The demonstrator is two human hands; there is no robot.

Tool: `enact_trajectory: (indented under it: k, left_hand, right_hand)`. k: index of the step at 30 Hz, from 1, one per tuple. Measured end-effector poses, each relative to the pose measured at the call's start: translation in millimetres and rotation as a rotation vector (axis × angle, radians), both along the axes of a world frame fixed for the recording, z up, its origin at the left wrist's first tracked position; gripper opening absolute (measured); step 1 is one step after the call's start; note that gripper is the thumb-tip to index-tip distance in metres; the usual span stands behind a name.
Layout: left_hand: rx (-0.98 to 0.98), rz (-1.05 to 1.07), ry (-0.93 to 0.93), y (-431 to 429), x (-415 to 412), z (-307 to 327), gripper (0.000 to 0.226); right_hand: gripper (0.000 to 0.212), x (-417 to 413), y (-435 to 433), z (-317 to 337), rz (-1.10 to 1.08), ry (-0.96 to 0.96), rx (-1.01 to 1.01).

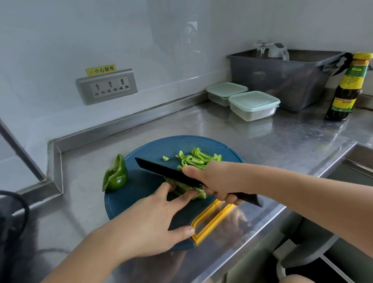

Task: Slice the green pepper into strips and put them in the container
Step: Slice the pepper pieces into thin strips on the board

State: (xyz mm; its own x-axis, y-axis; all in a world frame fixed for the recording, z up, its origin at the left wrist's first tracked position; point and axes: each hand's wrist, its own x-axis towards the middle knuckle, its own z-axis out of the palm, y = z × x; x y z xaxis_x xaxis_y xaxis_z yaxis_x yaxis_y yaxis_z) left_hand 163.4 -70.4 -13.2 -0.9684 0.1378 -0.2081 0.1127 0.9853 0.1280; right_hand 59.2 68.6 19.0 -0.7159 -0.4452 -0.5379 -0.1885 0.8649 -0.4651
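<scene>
A round blue cutting board [146, 156] with a yellow handle lies on the steel counter. My right hand [216, 181] grips the black knife [161, 169], whose blade rests across a flat green pepper piece [185, 190]. My left hand [152, 220] presses straight fingers on that piece, just left of the blade. A pile of cut pepper strips [197, 158] lies on the board behind the knife. An uncut pepper chunk [115, 174] stands at the board's left edge. Two lidded clear containers [253, 105] sit at the back right.
A grey plastic tub [289, 79] holding a glass stands behind the containers. A dark sauce bottle [349, 89] with a yellow cap stands to the right. A wall socket [107, 86] is on the backsplash. A black cable [9, 204] lies at the left. The counter edge runs along the right.
</scene>
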Motion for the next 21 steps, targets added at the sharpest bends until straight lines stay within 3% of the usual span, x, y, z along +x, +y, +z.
enact_trajectory:
  k: [6, 9, 12, 15, 18, 21]
  left_hand:
    - [0.012, -0.011, 0.016, 0, 1, 1, 0.069]
    - [0.008, -0.011, 0.022, 0, 1, 0, 0.068]
    - [0.004, -0.006, 0.008, 1, 1, 0, 0.067]
    - [0.005, -0.011, 0.007, -1, 1, 0, 0.067]
    - [0.018, -0.01, 0.01, -2, 0, -2, 0.068]
    - [0.027, -0.02, 0.006, -2, 0, -3, 0.068]
  right_hand:
    - [0.067, 0, 4, 1, -0.099, -0.131, -0.039]
    - [0.066, 10, -1, -3, -0.024, 0.073, 0.032]
    - [0.036, 13, -4, -15, 0.156, 0.413, 0.022]
    - [0.064, 17, -3, -20, 0.17, 0.475, -0.013]
    - [0.058, 18, -1, -25, 0.189, 0.536, 0.01]
    - [0.047, 6, 4, -29, 0.011, 0.423, -0.049]
